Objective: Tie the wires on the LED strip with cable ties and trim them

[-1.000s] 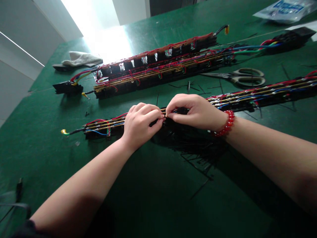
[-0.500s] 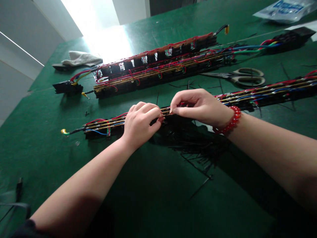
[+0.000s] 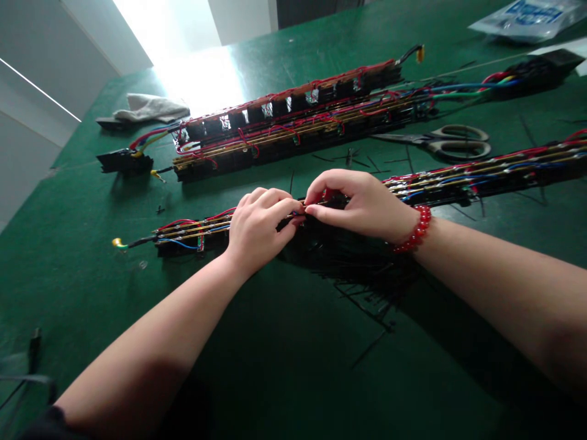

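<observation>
A long black strip (image 3: 426, 183) with brass-coloured rods and red and blue wires along its top runs across the table under both hands. My left hand (image 3: 259, 229) lies over its left part, fingers curled round it, thumb and forefinger bent together at the near edge. Close against those fingertips, my right hand (image 3: 353, 201) pinches with thumb and forefinger just above the rods. Whatever is between the right fingertips is too small to make out. A red bead bracelet (image 3: 419, 229) circles the right wrist. Below the hands lies a dark heap of thin black ties (image 3: 376, 293).
Beyond the hands lie two more wired strips (image 3: 293, 137), side by side, with cable ends. Scissors (image 3: 458, 142) rest behind the right hand among scattered black ties. A grey cloth (image 3: 151, 109) is at the far left, a plastic bag (image 3: 527, 18) at the far right.
My right hand has moved left and its fingertips now meet the left hand's. A thin dark strand seen between the hands before is no longer distinct. The left hand stays in place.
</observation>
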`<state>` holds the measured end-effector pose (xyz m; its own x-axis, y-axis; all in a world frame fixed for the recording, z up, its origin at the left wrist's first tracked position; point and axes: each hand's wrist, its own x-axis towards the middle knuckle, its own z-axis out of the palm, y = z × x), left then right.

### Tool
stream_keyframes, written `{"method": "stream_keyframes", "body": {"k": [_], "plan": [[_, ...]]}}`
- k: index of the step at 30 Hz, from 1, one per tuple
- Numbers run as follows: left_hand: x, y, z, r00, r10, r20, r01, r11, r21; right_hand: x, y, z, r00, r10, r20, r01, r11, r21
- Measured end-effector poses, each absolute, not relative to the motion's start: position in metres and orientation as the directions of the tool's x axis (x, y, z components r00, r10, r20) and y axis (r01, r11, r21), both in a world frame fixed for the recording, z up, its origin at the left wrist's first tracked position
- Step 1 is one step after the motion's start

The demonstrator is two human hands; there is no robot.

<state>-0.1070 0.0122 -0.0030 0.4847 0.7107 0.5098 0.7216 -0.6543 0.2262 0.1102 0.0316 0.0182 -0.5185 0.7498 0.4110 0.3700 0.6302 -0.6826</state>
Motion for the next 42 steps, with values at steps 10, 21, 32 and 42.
{"method": "stream_keyframes", "body": {"k": [10,21,32,42], "plan": [[-0.106,0.012,-0.003,0.486,0.703,0.520,0.699,-0.669,0.251,0.116,0.037,0.013,-0.596,0.671,0.441,0.380,0.719,-0.582],[-0.107,0.009,0.000,0.502,0.704,0.503,0.694,-0.675,0.252,0.117,0.038,0.015,-0.607,0.663,0.439,0.310,0.706,-0.637],[-0.106,0.010,0.001,0.507,0.717,0.478,0.706,-0.664,0.248,0.118,0.040,0.015,-0.662,0.634,0.400,0.270,0.700,-0.661],[-0.105,0.009,0.001,0.508,0.721,0.472,0.724,-0.654,0.219,0.120,0.042,0.015,-0.698,0.600,0.390,0.244,0.712,-0.658]]}}
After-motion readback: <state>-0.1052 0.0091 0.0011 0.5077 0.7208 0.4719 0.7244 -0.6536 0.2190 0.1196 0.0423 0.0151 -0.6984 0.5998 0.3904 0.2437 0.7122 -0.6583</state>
